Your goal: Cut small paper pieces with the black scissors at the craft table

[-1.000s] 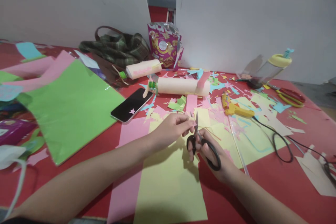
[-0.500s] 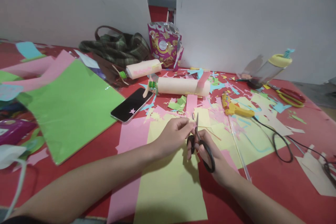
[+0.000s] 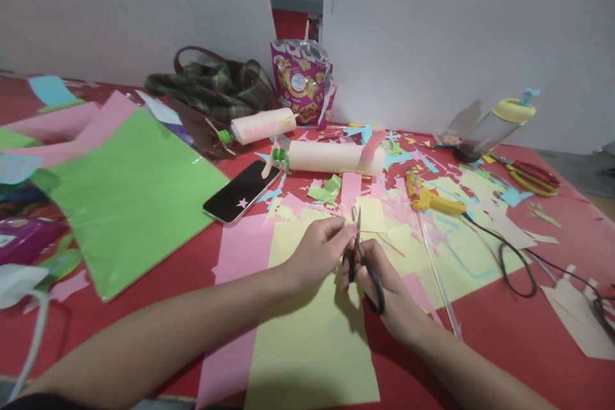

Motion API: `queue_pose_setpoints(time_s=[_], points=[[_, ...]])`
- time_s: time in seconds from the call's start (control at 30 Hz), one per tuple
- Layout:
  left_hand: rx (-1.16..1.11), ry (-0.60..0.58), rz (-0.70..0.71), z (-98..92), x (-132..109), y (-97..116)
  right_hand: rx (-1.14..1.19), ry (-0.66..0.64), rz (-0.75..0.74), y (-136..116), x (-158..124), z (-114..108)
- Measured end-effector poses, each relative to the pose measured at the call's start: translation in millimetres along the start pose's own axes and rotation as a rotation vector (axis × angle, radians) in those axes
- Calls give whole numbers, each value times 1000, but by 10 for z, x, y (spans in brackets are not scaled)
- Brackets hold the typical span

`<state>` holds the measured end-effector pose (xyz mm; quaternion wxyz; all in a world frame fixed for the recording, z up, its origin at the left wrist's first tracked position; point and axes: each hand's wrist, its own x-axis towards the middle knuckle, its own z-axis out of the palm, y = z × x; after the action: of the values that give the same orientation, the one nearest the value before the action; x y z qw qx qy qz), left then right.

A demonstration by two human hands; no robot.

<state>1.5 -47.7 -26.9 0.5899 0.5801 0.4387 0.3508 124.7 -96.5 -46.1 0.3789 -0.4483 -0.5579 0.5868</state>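
Note:
My right hand grips a pair of black-handled scissors, thumb and fingers through the loops. Its blades point away from me and stand slightly apart. Close against them, my left hand pinches a tiny piece of pink paper, mostly hidden by the fingertips. Both hands are above a yellow paper sheet, which overlaps a pink sheet. A small pink star lies on the black phone to the left of my hands.
Two paper-wrapped bottles lie behind my hands amid coloured scraps. At right are a yellow glue gun with its cord, red-and-yellow scissors and a tilted clear container. Green paper covers the left; a snack bag stands behind.
The scissors' handles have shifted slightly left and their blades have come closer together around the pink paper. My left hand stays almost in place.

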Motion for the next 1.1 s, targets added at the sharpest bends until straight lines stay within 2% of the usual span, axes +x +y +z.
queue_pose_setpoints(time_s=[0.6,0.87,0.97,1.1], points=[[7,24,-4,12,-17,-36,39,47,47,45,-13,21],[-25,32,10,3,-1,-50,134,63,64,47,9,34],[-33,1,-4,-7,7,-26,191,107,57,26,24,28],[-39,-118,-11,-18,9,10,253,170,-18,15,45,-10]])
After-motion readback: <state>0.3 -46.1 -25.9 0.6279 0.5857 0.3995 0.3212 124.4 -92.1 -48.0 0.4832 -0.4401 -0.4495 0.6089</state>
